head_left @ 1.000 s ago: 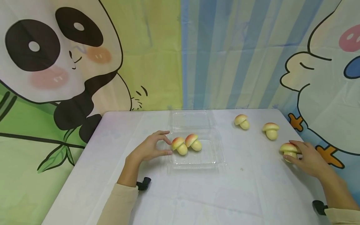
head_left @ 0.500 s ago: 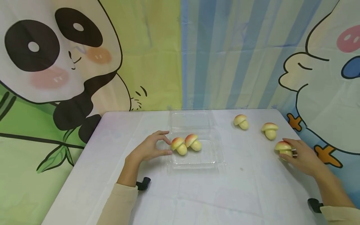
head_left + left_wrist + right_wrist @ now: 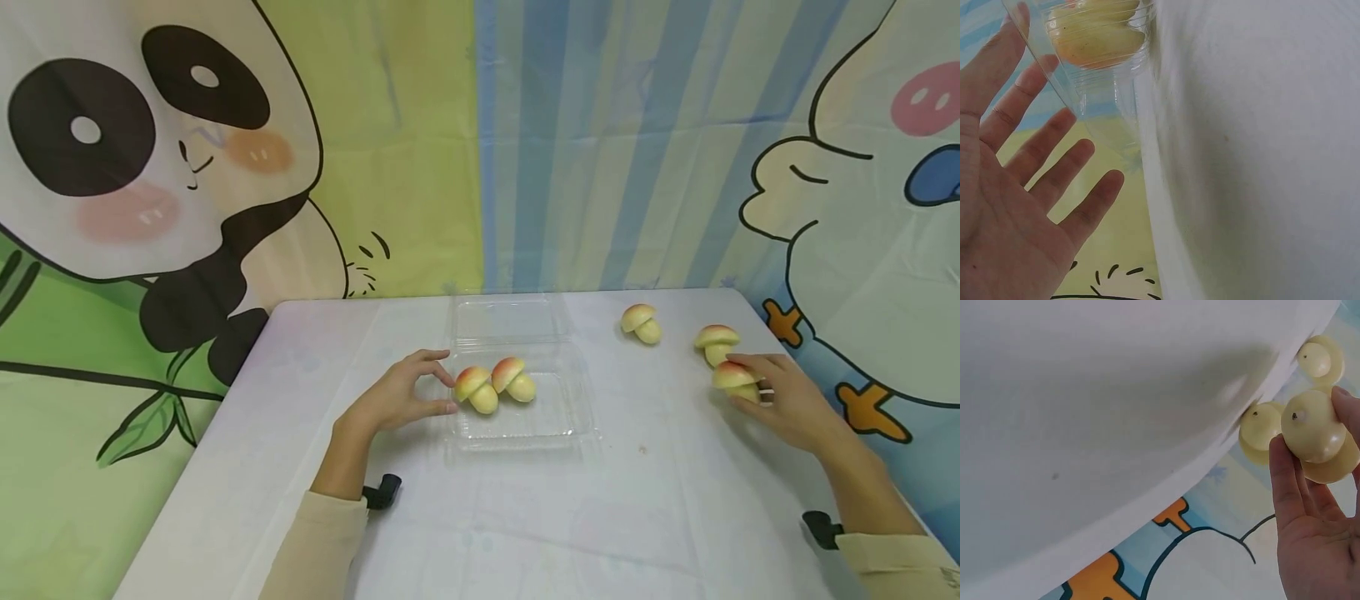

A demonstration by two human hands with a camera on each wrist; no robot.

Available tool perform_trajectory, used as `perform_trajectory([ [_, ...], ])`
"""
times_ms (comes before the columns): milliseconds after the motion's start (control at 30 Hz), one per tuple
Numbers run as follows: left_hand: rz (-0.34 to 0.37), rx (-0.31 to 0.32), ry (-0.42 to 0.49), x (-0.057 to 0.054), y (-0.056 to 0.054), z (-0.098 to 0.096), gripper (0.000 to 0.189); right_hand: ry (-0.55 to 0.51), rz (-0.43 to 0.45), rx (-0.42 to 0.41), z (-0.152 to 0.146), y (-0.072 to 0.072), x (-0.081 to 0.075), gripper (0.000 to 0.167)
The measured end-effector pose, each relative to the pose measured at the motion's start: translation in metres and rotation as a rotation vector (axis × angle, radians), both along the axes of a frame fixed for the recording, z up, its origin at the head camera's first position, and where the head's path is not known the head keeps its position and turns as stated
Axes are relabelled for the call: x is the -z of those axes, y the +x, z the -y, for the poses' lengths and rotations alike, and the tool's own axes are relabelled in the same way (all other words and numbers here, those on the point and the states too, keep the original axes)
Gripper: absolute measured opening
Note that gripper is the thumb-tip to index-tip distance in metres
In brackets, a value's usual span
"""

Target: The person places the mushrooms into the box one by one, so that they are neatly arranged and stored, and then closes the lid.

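Observation:
My left hand (image 3: 408, 392) rests at the left rim of an open clear plastic clamshell box (image 3: 558, 421), fingers spread and fairly straight beside its wall in the left wrist view. Two mushroom-shaped pieces with red-yellow caps lie inside it: the left mushroom (image 3: 483, 398) and the right mushroom (image 3: 522, 388). Over at the right, my right hand (image 3: 787, 400) holds another mushroom (image 3: 1313, 428) between thumb and fingers, its pale rounded stem facing the right wrist camera. This held mushroom overlaps a standing mushroom (image 3: 716, 337) behind it in the head view.
One more mushroom (image 3: 641, 323) lies near the back edge of the white-covered table (image 3: 525, 525). The box's lid (image 3: 506, 321) is folded back toward the rear. Behind the table hangs a printed cloth (image 3: 405, 150) with a panda and stripes.
My right hand has moved left and slightly away from me with the held mushroom, coming close to the standing one. My left hand has stayed at the box.

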State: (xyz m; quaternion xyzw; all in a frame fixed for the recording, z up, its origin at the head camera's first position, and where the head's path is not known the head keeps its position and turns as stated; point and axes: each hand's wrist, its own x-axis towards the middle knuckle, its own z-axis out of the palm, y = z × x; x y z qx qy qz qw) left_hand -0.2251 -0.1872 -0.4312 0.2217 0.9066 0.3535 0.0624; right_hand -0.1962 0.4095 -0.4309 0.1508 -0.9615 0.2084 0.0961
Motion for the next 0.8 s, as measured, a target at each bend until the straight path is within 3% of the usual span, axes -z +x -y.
perform_trajectory([
  [233, 0.000, 0.001, -0.006, -0.002, 0.002, 0.000, 0.035, -0.003, 0.023, -0.010, 0.017, -0.003, -0.005, 0.063],
  [800, 0.004, 0.009, -0.003, -0.003, 0.000, -0.001, 0.036, -0.064, -0.039, -0.086, 0.056, -0.016, -0.015, 0.064],
])
